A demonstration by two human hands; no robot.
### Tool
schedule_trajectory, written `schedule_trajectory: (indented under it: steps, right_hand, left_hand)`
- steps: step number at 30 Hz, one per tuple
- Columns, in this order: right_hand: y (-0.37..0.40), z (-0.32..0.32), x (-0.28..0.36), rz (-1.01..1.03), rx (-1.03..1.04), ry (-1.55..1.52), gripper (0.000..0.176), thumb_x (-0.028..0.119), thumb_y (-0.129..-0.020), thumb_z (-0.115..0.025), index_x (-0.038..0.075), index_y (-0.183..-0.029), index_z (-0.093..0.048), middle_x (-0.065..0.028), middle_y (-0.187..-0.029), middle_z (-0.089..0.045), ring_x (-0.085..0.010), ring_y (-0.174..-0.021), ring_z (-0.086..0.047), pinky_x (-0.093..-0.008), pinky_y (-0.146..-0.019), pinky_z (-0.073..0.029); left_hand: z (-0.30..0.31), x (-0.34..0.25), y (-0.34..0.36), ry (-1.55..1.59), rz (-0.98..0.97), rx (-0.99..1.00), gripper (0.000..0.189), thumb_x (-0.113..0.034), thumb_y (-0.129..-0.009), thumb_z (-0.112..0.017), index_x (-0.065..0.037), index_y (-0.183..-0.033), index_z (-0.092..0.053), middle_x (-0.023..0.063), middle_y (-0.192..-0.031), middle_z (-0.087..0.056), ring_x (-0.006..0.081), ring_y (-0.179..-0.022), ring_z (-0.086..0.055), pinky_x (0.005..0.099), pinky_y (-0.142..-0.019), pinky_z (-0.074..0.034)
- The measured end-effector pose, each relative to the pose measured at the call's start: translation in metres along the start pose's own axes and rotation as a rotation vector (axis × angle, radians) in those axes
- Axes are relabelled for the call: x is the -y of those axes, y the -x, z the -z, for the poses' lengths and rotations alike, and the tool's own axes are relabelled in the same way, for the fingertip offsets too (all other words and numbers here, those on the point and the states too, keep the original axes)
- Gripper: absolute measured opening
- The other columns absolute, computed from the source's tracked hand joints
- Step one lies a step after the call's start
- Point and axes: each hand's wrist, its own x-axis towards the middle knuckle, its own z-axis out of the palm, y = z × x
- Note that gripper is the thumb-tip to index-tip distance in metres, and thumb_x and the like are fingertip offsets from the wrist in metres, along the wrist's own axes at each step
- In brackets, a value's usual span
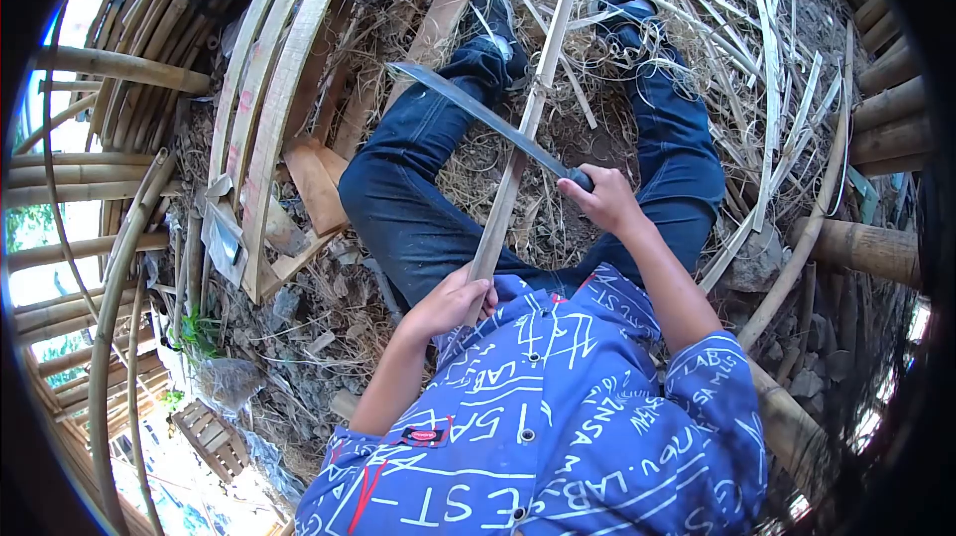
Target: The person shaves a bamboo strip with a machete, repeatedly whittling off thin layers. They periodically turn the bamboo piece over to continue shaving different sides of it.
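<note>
My left hand point(450, 305) is closed around the lower end of a long bamboo strip point(495, 229), close against my shirt. The strip runs up and away between my legs, past my feet. In my right hand point(607, 201) is the dark handle of a machete point(458, 102), gripped with the fingers wrapped round. Its long blade points to the upper left and lies across the strip, overlapping it near the middle. Fine curled shavings point(637, 46) hang about my shoes and lower legs.
A wooden slatted crate point(261, 108) stands to the left of my legs. Thin bamboo strips point(772, 88) lie scattered at the right and far side. Bamboo poles point(861, 249) border the right edge, and a bamboo rail fence point(85, 172) is on the left.
</note>
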Motion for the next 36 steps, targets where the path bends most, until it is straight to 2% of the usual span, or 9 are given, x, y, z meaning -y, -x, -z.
schedule_trajectory:
  steps: [6, 10, 13, 15, 16, 18, 21, 32, 36]
  right_hand:
    - [0.028, -0.022, 0.025, 0.005, 0.081, -0.131, 0.053, 0.055, -0.084, -0.064, 0.003, -0.079, -0.067, -0.018, -0.062, -0.062, -0.0348, -0.061, -0.065, -0.0434, -0.059, -0.049]
    - [0.046, -0.037, 0.049, 0.141, 0.083, -0.009, 0.057, 0.061, -0.082, -0.063, 0.004, -0.082, -0.069, -0.0221, -0.068, -0.064, -0.0403, -0.068, -0.065, -0.0476, -0.064, -0.051]
    - [0.055, -0.046, 0.061, 0.217, 0.166, 0.046, 0.059, 0.062, -0.083, -0.06, 0.004, -0.079, -0.068, -0.022, -0.065, -0.063, -0.041, -0.065, -0.065, -0.0489, -0.063, -0.052]
    - [0.06, -0.047, 0.07, 0.239, 0.16, 0.109, 0.058, 0.061, -0.083, -0.061, 0.004, -0.08, -0.069, -0.0217, -0.065, -0.063, -0.0407, -0.064, -0.065, -0.048, -0.061, -0.052]
    - [0.061, -0.047, 0.072, 0.258, 0.154, 0.171, 0.056, 0.06, -0.082, -0.062, 0.004, -0.082, -0.069, -0.0214, -0.064, -0.063, -0.0403, -0.063, -0.064, -0.0471, -0.06, -0.051]
    - [0.06, -0.051, 0.067, 0.269, 0.142, 0.225, 0.06, 0.063, -0.082, -0.06, 0.004, -0.083, -0.069, -0.0222, -0.063, -0.063, -0.0407, -0.063, -0.064, -0.0484, -0.06, -0.052]
    - [0.055, -0.044, 0.063, 0.257, 0.114, 0.345, 0.064, 0.067, -0.083, -0.056, 0.005, -0.08, -0.065, -0.0219, -0.065, -0.064, -0.0397, -0.065, -0.065, -0.0497, -0.06, -0.051]
    - [0.004, -0.02, 0.027, 0.223, 0.006, 0.461, 0.064, 0.07, -0.083, -0.054, 0.007, -0.08, -0.064, -0.0215, -0.067, -0.065, -0.0402, -0.068, -0.067, -0.0505, -0.063, -0.053]
    - [-0.026, -0.002, 0.011, 0.039, -0.164, 0.382, 0.063, 0.07, -0.083, -0.054, 0.008, -0.086, -0.066, -0.021, -0.075, -0.068, -0.0403, -0.075, -0.068, -0.0501, -0.067, -0.054]
  left_hand:
    - [-0.002, -0.001, -0.006, 0.294, 0.13, -0.04, 0.014, -0.007, -0.088, -0.048, -0.004, -0.102, -0.049, 0.0023, -0.074, -0.048, 0.0124, -0.06, -0.049, 0.0274, -0.052, -0.042]
    - [-0.002, -0.001, -0.007, 0.2, 0.183, -0.132, 0.012, -0.005, -0.085, -0.048, -0.006, -0.097, -0.049, 0.0004, -0.072, -0.044, 0.0103, -0.056, -0.044, 0.0261, -0.047, -0.037]
    - [-0.005, 0.012, -0.013, -0.274, -0.03, -0.317, 0.016, -0.007, -0.086, -0.05, -0.003, -0.101, -0.052, 0.003, -0.074, -0.052, 0.0137, -0.056, -0.048, 0.0306, -0.051, -0.042]
    - [-0.002, 0.029, -0.02, -0.517, -0.347, -0.445, 0.025, -0.01, -0.086, -0.052, 0.002, -0.108, -0.053, 0.017, -0.082, -0.062, 0.0265, -0.06, -0.059, 0.0392, -0.059, -0.048]
    - [-0.009, 0.011, -0.015, -0.517, -0.349, -0.442, 0.025, -0.01, -0.086, -0.052, 0.002, -0.108, -0.053, 0.017, -0.082, -0.062, 0.0265, -0.06, -0.059, 0.0392, -0.059, -0.048]
    - [-0.021, -0.021, -0.001, -0.674, 0.074, -0.505, 0.031, -0.013, -0.085, -0.052, 0.008, -0.108, -0.049, 0.0367, -0.094, -0.061, 0.0492, -0.094, -0.061, 0.0487, -0.08, -0.049]
    - [-0.019, -0.002, -0.002, -0.716, -0.08, -0.511, 0.032, -0.013, -0.085, -0.053, 0.01, -0.107, -0.046, 0.0388, -0.088, -0.059, 0.0527, -0.091, -0.058, 0.0535, -0.078, -0.047]
    - [-0.015, -0.013, 0.005, -0.753, -0.097, -0.48, 0.027, -0.013, -0.086, -0.055, 0.008, -0.098, -0.043, 0.0367, -0.081, -0.059, 0.0533, -0.083, -0.058, 0.0552, -0.074, -0.045]
    - [-0.019, -0.008, 0.017, -0.633, -0.055, -0.4, 0.025, -0.013, -0.087, -0.052, 0.007, -0.099, -0.042, 0.0375, -0.081, -0.057, 0.0536, -0.084, -0.058, 0.0534, -0.073, -0.045]
